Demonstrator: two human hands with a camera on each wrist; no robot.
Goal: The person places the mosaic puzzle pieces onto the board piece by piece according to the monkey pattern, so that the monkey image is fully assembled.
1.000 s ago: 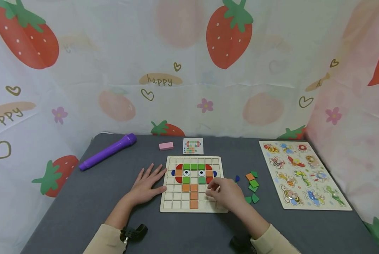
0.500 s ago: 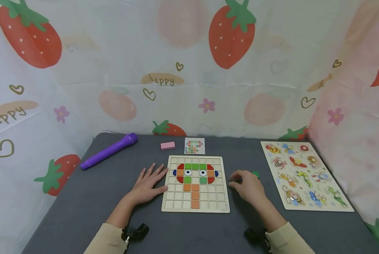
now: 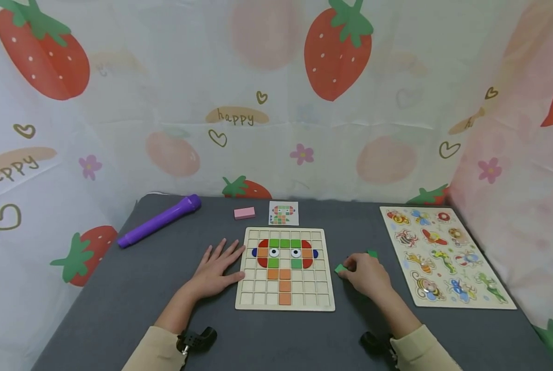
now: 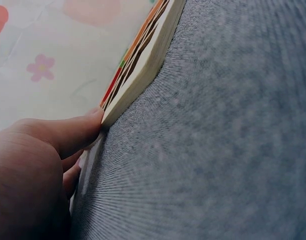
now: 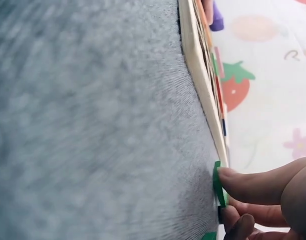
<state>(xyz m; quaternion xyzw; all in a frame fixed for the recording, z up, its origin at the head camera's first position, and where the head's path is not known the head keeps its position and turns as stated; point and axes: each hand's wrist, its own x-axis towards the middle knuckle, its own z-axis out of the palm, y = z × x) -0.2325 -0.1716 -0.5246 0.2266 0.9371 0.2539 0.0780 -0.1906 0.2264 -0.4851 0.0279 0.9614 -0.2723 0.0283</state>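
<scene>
To the right of the wooden grid board [image 3: 257, 301], my right hand [image 3: 366, 274] pinches a small green tile [image 3: 339, 268] between thumb and fingertips. In the right wrist view that green tile [image 5: 219, 184] stands on edge at the thumb tip, close over the cloth. Orange, green, red and blue pieces and two eye tiles form a pattern on the board. My left hand [image 3: 213, 275] lies flat with fingers spread, its thumb and fingertips at the board's left edge. The left wrist view has the thumb [image 4: 80, 131] touching the board's corner [image 4: 118, 107].
Another green piece [image 3: 372, 254] shows behind my right hand, which hides other loose pieces. A pattern card [image 3: 283, 213] and a pink block [image 3: 244, 213] lie behind the board. A purple microphone-like stick [image 3: 160, 221] is at left, an insect picture board [image 3: 448, 257] at right.
My right hand has moved right, from over the board to the loose pieces, and now has a green tile in its fingertips. My left hand stays at the board's edge.
</scene>
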